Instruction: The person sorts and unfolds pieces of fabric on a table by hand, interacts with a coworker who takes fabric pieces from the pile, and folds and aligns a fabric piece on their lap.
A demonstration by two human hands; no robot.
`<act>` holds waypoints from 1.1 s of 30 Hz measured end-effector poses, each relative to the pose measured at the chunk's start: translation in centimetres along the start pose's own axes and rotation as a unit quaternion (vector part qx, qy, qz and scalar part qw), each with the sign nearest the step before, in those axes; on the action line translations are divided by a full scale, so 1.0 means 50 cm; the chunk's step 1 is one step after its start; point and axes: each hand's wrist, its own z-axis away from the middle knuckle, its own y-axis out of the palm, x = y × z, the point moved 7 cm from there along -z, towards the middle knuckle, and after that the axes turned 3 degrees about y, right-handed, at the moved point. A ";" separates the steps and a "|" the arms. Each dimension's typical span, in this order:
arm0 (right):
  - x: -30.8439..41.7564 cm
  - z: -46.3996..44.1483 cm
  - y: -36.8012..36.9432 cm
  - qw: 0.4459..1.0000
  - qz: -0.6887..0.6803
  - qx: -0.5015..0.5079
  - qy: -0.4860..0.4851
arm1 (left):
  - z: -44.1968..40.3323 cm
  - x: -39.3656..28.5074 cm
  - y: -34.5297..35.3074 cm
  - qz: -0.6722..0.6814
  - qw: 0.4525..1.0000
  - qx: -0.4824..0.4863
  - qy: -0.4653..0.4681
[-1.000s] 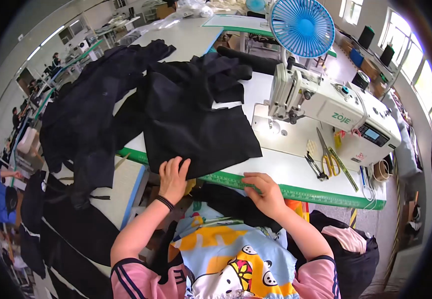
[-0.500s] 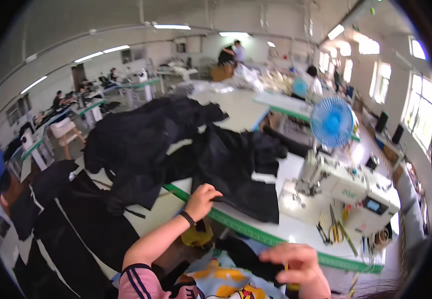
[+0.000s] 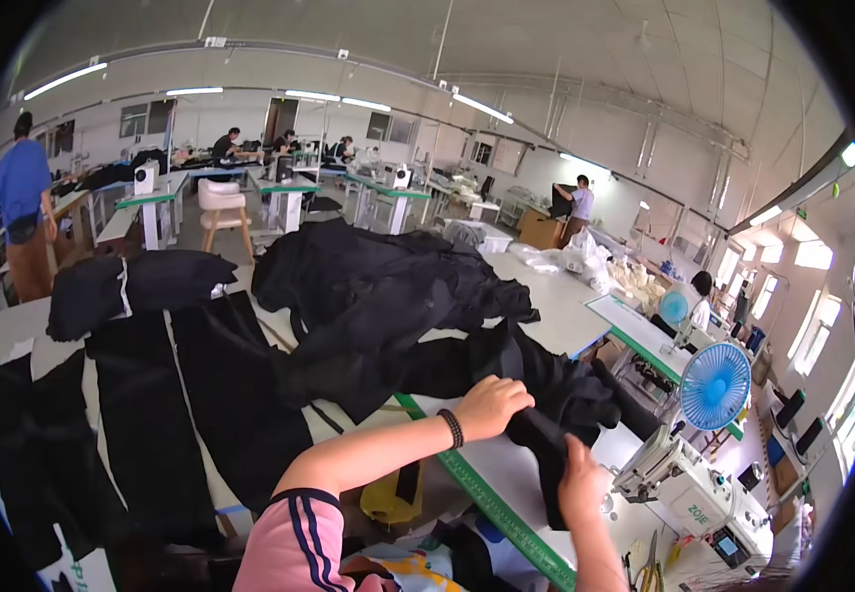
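My left hand (image 3: 493,406), with a dark beaded band at the wrist, is closed on the upper edge of a piece of black fabric (image 3: 538,442). Lower and to the right, my right hand (image 3: 583,482) pinches the same fabric at its right edge, thumb upward. The piece hangs partly folded between both hands above the sewing table's green front edge (image 3: 487,508). More bunched black cloth (image 3: 566,385) lies just behind it. Right of my right hand stands a white sewing machine (image 3: 699,498); its needle area is partly hidden.
A big heap of black garments (image 3: 378,296) covers the table at centre. Long black panels (image 3: 137,424) and a tied bundle (image 3: 142,286) lie left. A blue fan (image 3: 715,386) stands behind the machine, scissors (image 3: 650,567) in front. A person in blue (image 3: 21,197) stands far left.
My view has swung left. My right hand has risen from near my lap onto the black fabric and gripped it. The fabric, spread flat before, is now lifted and folded between both hands.
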 end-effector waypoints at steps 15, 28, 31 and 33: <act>0.063 -0.030 -0.332 0.980 0.194 0.044 -0.017 | 0.017 0.191 0.059 0.072 0.914 -0.216 -0.337; -0.073 -0.058 -0.313 0.992 0.046 0.074 0.089 | -0.321 0.235 -0.145 0.314 0.924 -0.168 -0.138; -0.067 -0.055 -0.248 0.951 -0.044 0.240 0.189 | -0.301 0.287 -0.114 0.072 0.996 0.004 -0.045; -0.106 -0.047 -0.166 0.959 -0.022 0.236 0.157 | -0.248 0.429 -0.065 0.136 0.977 0.125 -0.110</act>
